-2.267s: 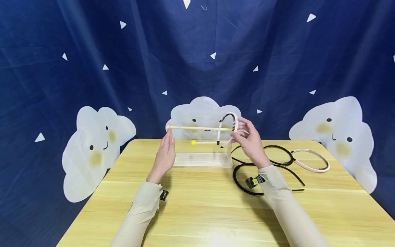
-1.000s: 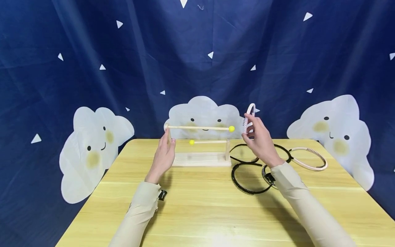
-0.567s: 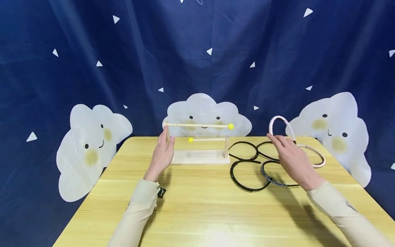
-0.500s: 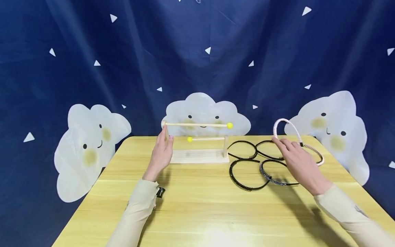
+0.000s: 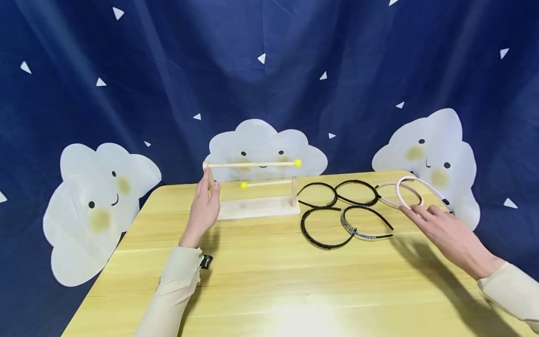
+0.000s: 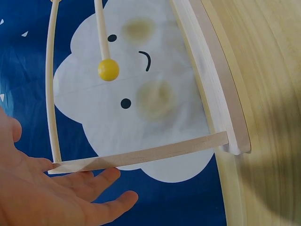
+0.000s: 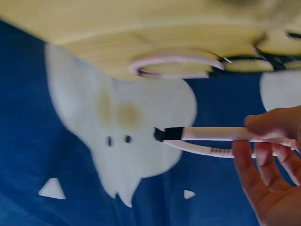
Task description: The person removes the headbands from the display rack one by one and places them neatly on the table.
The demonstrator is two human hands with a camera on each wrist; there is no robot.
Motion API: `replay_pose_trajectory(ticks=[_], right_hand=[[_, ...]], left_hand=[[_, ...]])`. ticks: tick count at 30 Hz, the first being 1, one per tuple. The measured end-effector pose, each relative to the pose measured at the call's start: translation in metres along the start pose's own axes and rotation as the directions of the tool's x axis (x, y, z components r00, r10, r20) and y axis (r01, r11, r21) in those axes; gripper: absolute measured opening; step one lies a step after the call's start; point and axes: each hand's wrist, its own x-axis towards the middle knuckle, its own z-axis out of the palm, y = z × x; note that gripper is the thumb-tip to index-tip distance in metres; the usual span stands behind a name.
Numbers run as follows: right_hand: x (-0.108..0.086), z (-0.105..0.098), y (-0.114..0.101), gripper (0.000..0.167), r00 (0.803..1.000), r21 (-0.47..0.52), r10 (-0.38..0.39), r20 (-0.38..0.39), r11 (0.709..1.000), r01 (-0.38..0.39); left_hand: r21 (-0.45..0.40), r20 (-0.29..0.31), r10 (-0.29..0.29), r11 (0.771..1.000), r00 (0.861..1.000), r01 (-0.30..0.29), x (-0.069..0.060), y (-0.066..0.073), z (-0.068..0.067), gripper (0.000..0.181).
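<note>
My right hand pinches a pale pink toothed headband between thumb and fingers, above the table's right side. Its black-tipped end shows in the right wrist view. At the left, my left hand touches the tall post of a wooden stand, fingers fairly straight against the upper end. From that post an upper rod runs rightward to a yellow ball. A lower rod points left from the short post, also ball-tipped. No headband hangs on either rod.
Right of the stand lie several black headbands, one glittery headband and another pink headband. All rest on the wooden table. A blue curtain with white clouds hangs behind.
My right hand has drawn the pink headband off the upper rod and carried it right, over the table's right side. The left hand stays at the post. The head view has turned right.
</note>
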Motion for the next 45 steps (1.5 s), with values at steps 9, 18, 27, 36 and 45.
replay_pose_trajectory(ticks=[9,18,27,36,45], right_hand=[[-0.026,0.018,0.011,0.061,0.986,0.002,-0.167,0.003,0.986,0.167],[-0.028,0.047,0.011,0.056,0.955,0.003,-0.296,0.002,0.955,0.296],[-0.029,0.062,0.007,0.054,0.940,0.016,-0.340,0.004,0.940,0.340],[-0.033,0.062,0.008,0.052,0.948,0.008,-0.312,0.066,0.950,0.312],[-0.042,0.042,0.012,0.048,0.989,0.085,-0.131,0.071,0.989,0.124]], left_hand=[[0.020,-0.005,-0.008,1.000,1.000,0.008,0.000,-0.001,-0.002,0.065],[0.026,-0.018,-0.034,0.999,0.999,0.034,-0.007,-0.006,-0.009,0.064],[0.036,-0.014,-0.048,0.998,0.999,0.048,-0.009,-0.008,-0.009,0.065],[0.026,-0.019,-0.043,0.999,0.999,0.043,-0.009,-0.010,-0.008,0.063],[0.106,-0.015,-0.055,0.993,0.998,0.057,-0.018,-0.023,-0.013,0.064]])
